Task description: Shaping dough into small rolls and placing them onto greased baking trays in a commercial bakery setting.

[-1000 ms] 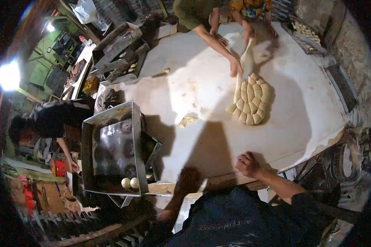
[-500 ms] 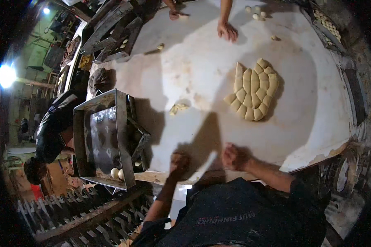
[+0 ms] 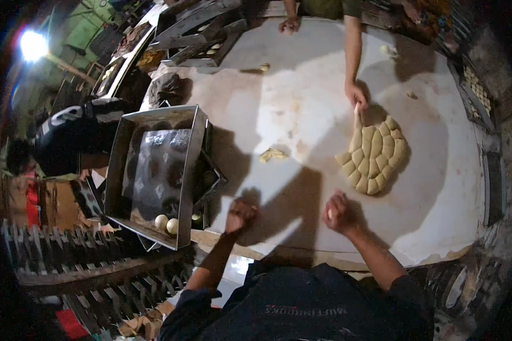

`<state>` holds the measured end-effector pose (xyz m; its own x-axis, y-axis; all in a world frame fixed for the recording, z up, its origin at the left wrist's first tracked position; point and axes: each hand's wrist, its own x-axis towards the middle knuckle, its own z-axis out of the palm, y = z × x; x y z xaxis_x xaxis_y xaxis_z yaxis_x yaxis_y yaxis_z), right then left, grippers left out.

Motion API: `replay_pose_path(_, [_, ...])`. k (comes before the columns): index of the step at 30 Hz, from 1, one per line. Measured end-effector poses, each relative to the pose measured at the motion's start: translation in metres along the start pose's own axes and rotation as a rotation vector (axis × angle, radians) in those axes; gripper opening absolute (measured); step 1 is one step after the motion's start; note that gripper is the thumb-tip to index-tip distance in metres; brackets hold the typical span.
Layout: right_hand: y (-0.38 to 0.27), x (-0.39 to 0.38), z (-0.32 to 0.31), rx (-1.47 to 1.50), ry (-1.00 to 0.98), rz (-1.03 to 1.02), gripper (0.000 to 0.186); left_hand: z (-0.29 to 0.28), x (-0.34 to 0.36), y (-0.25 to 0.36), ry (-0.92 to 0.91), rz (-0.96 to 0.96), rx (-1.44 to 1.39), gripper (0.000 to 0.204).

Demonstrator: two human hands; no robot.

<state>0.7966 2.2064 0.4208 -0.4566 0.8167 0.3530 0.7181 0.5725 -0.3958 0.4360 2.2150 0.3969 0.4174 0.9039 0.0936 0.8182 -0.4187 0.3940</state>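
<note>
Resting low over the near side of the pale table [image 3: 301, 102], the person's left hand [image 3: 242, 216] and right hand [image 3: 338, 213] are well apart, each with its fingers curled in. A pale spot shows at the right fingers, but whether either hand holds anything cannot be told. The cut dough [image 3: 376, 156], a slab of scored pieces, lies on the table far and right of the right hand, with a gap between; its long axis runs roughly near to far, the near end slightly left. The right hand is clearly the nearer, so any reach to the slab would seem to favor it. At the slab's far side, a co-worker's hand [image 3: 356, 95] grips the tip of a narrow dough strip [image 3: 358, 126]. Left of the left hand stands a metal tray [image 3: 189, 170] holding two dough balls [image 3: 172, 226].
</note>
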Motion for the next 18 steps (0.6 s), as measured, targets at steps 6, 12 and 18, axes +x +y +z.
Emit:
replay_pose_path(6, [-0.057, 0.066, 0.048, 0.015, 0.305, 0.326, 0.014, 0.107, 0.044, -0.046, 0.064, -0.106, -0.537, 0.024])
replay_pose_path(12, [-0.072, -0.027, 0.057, -0.117, 0.195, 0.130, 0.017, 0.190, -0.054, 0.031, 0.044, -0.143, -1.803, 0.047])
replay_pose_path(18, [-0.127, 0.060, -0.033, 0.410, -0.345, 0.968, 0.023, -0.183, -0.126, 0.038, -0.153, 0.071, -0.816, 0.037])
